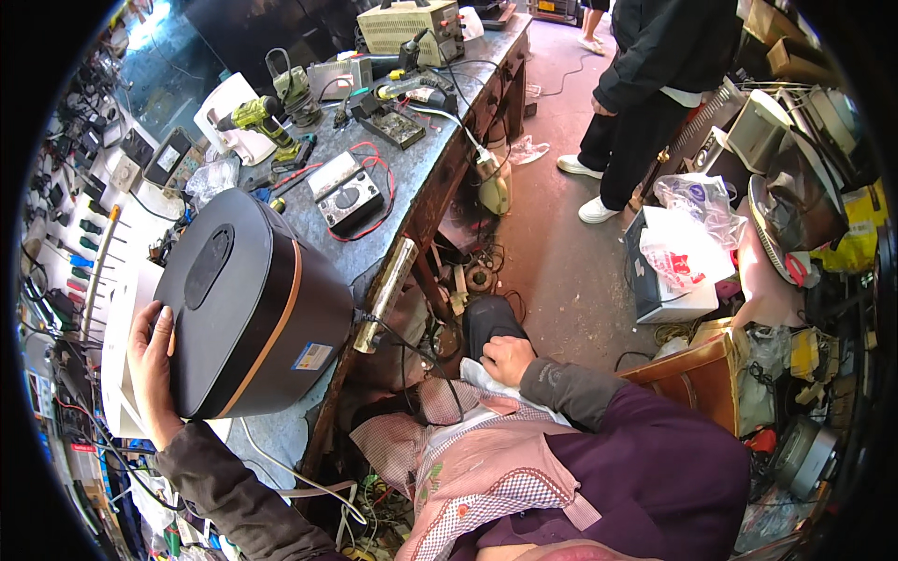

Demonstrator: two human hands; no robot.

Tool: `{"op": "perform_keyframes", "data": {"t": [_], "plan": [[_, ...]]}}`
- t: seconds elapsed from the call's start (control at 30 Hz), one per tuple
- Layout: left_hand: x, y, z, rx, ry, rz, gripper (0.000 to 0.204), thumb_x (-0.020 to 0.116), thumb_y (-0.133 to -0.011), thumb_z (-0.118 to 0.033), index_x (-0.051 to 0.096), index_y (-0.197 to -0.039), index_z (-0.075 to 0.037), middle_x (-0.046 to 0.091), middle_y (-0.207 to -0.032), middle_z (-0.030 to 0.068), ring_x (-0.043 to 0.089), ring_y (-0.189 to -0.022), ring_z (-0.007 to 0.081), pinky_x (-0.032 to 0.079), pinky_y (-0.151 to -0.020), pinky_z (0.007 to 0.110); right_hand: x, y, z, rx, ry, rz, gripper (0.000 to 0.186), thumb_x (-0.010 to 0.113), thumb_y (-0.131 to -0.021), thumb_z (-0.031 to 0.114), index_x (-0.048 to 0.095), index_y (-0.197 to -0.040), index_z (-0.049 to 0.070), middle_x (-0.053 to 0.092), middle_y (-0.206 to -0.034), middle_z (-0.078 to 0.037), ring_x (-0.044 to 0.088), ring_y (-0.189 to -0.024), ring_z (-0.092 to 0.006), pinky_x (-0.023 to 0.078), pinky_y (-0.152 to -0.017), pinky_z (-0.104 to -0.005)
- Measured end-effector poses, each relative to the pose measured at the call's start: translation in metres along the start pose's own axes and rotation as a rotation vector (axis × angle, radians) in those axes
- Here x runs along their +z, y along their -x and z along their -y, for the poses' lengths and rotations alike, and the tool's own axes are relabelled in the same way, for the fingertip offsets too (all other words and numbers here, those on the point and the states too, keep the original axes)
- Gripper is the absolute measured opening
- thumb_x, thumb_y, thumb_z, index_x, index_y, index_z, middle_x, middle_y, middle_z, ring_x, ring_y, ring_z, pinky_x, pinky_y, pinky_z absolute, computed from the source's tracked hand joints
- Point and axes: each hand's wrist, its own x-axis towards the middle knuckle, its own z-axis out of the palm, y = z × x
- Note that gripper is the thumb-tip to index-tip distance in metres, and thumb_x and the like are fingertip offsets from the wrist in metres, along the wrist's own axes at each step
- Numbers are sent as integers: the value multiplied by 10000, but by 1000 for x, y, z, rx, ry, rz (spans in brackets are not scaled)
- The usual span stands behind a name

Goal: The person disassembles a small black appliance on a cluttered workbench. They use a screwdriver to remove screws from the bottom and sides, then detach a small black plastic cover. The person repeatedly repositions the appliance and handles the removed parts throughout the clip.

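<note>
1. Gripping the far-left side of a black rice cooker (248,299), the left hand (154,369) has its thumb on the lid face and palm against the edge; the other fingers are hidden behind the body, so the wrap can't be seen in full.
2. Cooker sits tilted on its side at the near-left end of the grey workbench (421,173), lid face turned twd the person, copper-coloured band round the body, small sticker near the bench edge.
3. Right hand (508,358) rests low in the lap, on a white cloth (486,381) by the checked apron (468,458); fingers curl down, but whether they pinch the cloth – can't tell.
4. Cord from the cooker runs down off the bench edge & gets lost in the clutter below.
5. Further along the bench: an analog meter (348,194) w/ red leads, a yellow-green cordless drill (254,117), a beige bench unit (412,28) at the far end.
6. Another person (645,84) stands on the floor beyond, dark clothes, white shoes; upper body cut off by the frame top.
7. Right side is piled w/ bags & boxes, too jumbled to sort out.
</note>
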Motion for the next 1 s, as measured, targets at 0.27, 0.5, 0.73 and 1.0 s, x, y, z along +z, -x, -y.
{"op": "perform_keyframes", "data": {"t": [0.27, 0.5, 0.73, 1.0], "plan": [[-1, -4, 10, 0, 39, -15, 516, 791, -1111, -355, 725, -1446, 32, 759, -1336, 123, 670, -1264, 185, 473, -1157, 323, -1, -1, -2, -12, 4, -6, 173, 796, -894, 207, 684, -827, 93, 670, -845, -117, 736, -848, -369, 592, -736, -516], [-3, -3, 9, 12, 40, -4, 518, 797, -1108, -354, 727, -1444, 34, 760, -1335, 120, 670, -1257, 180, 475, -1150, 318, 0, -1, 0, -14, 8, -18, 176, 789, -895, 203, 673, -822, 93, 667, -842, -117, 732, -836, -371, 589, -731, -515], [-1, -6, 13, 6, 65, -11, 521, 799, -1106, -354, 727, -1440, 39, 763, -1321, 120, 676, -1238, 179, 483, -1131, 317, -3, -2, 1, -9, 14, -29, 179, 787, -897, 202, 671, -823, 87, 668, -844, -121, 730, -829, -375, 586, -723, -521], [-12, 3, -3, 10, -23, -3, 505, 798, -1102, -334, 730, -1431, 44, 768, -1320, 123, 684, -1239, 186, 505, -1102, 308, 7, -1, -2, -41, 18, -21, 186, 804, -895, 226, 686, -827, 99, 674, -844, -119, 729, -833, -372, 589, -722, -516]]}}
